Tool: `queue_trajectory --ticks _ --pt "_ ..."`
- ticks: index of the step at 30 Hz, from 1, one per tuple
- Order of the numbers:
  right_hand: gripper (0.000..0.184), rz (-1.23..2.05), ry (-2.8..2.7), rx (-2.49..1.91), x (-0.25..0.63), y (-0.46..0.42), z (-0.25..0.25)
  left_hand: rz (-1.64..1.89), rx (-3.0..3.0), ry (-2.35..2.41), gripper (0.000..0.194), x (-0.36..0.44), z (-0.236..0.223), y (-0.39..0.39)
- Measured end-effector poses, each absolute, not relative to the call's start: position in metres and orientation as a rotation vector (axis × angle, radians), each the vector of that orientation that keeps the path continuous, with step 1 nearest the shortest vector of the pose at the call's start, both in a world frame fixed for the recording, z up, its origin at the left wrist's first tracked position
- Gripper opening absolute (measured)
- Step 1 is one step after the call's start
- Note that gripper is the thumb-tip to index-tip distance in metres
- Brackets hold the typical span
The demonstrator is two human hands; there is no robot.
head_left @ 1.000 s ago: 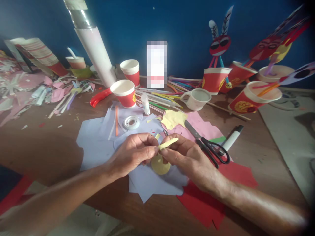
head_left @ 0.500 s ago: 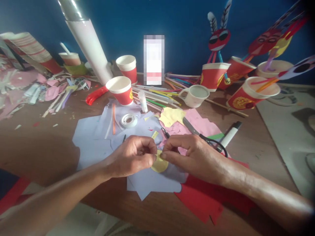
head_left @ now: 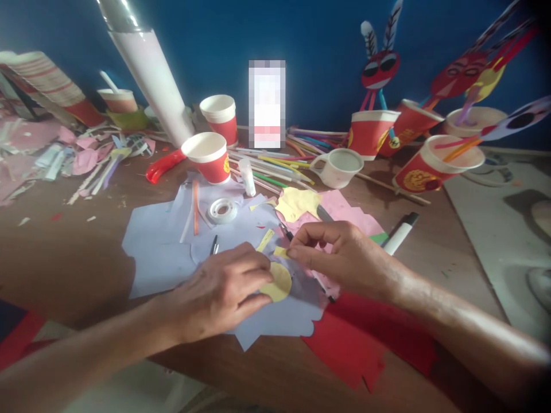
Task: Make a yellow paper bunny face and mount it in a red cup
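A round piece of yellow paper lies over the blue-grey paper sheets. At its left edge is my left hand, thumb and fingers closed on the rim. My right hand pinches a small yellow paper strip between thumb and forefinger, just above the circle. Another narrow yellow strip rests on the sheet nearby. A pen lies behind my left hand. Beneath my right hand, the scissors are mostly hidden.
Behind the sheets stand a tape roll, a glue stick, red paper cups and a white mug. Paper scraps cover the far left. Red paper lies front right, a marker beyond it.
My hands have moved apart. The left has gone down onto the yellow circle, while the right has lifted slightly with the small strip. The view has shifted a little.
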State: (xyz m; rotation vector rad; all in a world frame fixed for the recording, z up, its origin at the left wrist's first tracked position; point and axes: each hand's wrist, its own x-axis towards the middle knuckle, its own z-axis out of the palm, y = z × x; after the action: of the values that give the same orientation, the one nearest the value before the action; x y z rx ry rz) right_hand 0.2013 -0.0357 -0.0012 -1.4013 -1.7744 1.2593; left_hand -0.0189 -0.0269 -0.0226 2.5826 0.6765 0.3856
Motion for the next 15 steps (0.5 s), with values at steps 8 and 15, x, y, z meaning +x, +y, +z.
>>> queue_trajectory --ticks 8,15 --pt "0.025 1.308 -1.729 -1.394 0.2 -0.034 -0.001 0.243 2.998 0.562 0.015 -0.014 -0.024 -0.039" --pt "0.028 1.36 -1.714 -1.41 0.202 -0.033 0.002 0.424 2.722 0.725 0.017 -0.013 -0.027 -0.036"
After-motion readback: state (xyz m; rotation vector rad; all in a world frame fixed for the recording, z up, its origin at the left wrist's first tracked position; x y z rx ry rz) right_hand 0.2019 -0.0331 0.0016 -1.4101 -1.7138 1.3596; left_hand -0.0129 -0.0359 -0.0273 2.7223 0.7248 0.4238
